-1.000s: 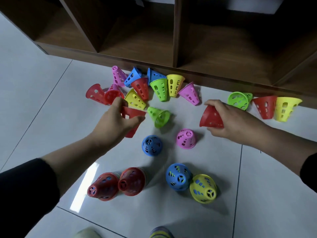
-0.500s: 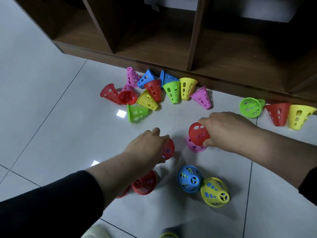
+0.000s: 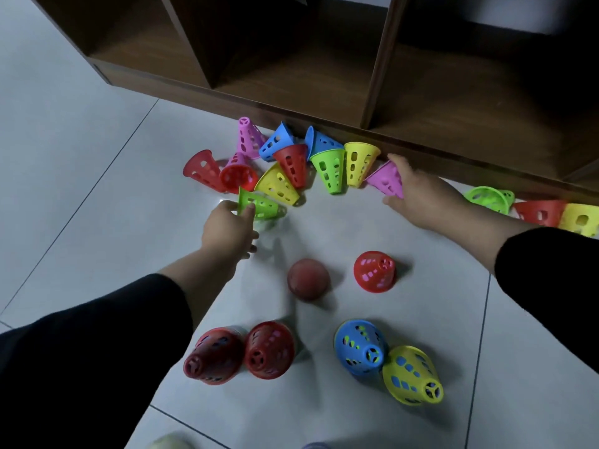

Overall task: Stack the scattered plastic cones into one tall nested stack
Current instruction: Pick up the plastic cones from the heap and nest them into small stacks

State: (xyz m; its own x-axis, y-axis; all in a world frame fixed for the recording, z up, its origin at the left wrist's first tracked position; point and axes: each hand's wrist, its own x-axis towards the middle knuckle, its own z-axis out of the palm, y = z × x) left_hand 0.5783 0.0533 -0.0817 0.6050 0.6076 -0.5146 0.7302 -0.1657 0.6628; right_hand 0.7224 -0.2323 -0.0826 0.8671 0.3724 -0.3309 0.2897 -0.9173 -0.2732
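Observation:
Coloured perforated plastic cones lie scattered on the white tile floor. My left hand (image 3: 228,230) pinches the rim of a green cone (image 3: 259,205) lying on its side. Farther right, my right hand (image 3: 418,196) grips a pink cone (image 3: 384,179) near the shelf base. Small nested stacks stand closer to me: a red cone over pink (image 3: 374,270), a blurred red stack (image 3: 308,282), two red stacks (image 3: 214,356) (image 3: 269,350), a blue over green (image 3: 359,346) and a yellow over blue (image 3: 413,375). A heap of loose cones (image 3: 291,163) lies by the shelf.
A dark wooden shelf unit (image 3: 324,102) with open compartments runs along the back. Green (image 3: 486,197), red (image 3: 539,212) and yellow (image 3: 580,218) cones lie at the far right by its base. The toes of my feet show at the bottom edge.
Both hands set their red cones down on stacks and reached forward. My left hand took hold of the green cone, my right hand the pink cone.

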